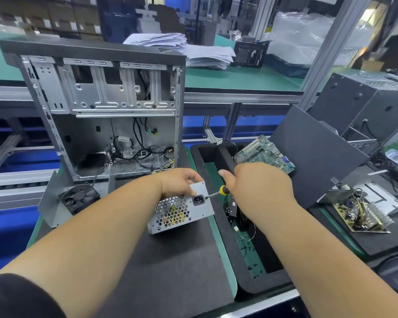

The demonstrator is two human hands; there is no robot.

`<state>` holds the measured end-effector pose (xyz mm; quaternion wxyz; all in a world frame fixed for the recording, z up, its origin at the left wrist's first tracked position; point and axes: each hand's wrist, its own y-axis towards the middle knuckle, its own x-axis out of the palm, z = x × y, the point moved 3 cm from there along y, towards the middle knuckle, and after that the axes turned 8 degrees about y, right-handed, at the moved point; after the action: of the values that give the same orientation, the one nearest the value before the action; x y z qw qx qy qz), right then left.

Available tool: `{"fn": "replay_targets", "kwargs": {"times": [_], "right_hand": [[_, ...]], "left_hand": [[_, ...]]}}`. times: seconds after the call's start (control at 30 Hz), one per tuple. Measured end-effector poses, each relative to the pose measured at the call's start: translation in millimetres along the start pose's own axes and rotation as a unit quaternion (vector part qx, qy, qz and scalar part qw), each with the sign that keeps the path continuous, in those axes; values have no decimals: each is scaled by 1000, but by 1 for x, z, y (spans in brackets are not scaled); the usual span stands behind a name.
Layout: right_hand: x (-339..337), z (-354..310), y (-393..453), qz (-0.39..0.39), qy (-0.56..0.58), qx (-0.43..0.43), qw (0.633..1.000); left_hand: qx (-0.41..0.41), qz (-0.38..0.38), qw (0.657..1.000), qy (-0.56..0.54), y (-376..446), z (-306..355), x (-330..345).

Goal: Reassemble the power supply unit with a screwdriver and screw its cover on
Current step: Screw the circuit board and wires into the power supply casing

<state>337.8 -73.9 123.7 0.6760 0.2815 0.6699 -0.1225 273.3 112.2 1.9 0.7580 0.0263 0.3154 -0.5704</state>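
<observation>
The silver power supply unit [182, 211] stands tilted on the black mat, its honeycomb grille and black power socket facing me. My left hand [178, 182] grips its upper edge from the left. My right hand [260, 182] holds a screwdriver [216, 193] with a yellow and black handle. The shaft's tip touches the unit's face just right of the socket.
An open grey computer case [101, 106] stands behind the unit, with a black fan [78, 197] in a metal bracket at its front left. To the right lies a black foam tray [244, 278] holding a green circuit board [265, 154] and loose screws. Further right lies a second bare board [361, 214].
</observation>
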Motion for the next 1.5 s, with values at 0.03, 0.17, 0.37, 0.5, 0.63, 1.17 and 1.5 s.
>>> {"fn": "replay_targets", "kwargs": {"times": [0.03, 0.17, 0.37, 0.5, 0.63, 1.17, 1.5], "right_hand": [[0, 0, -2, -7, 25, 1, 1000], [-4, 0, -7, -67, 216, -72, 971], [2, -2, -6, 6, 0, -28, 1000], [4, -2, -4, -5, 164, -41, 986], [1, -8, -3, -24, 201, -118, 972], [6, -12, -2, 13, 78, -13, 997], [5, -24, 0, 41, -26, -28, 998]], "left_hand": [[1, 1, 1000, 4, 0, 0, 0], [1, -1, 1000, 8, 0, 1, 1], [-6, -5, 1000, 2, 1, -2, 0], [-6, 0, 1000, 3, 3, -3, -2], [-6, -3, 1000, 3, 3, -3, -1], [-7, -15, 1000, 20, -3, 4, 2], [-11, -17, 1000, -5, -3, 4, 0]]}}
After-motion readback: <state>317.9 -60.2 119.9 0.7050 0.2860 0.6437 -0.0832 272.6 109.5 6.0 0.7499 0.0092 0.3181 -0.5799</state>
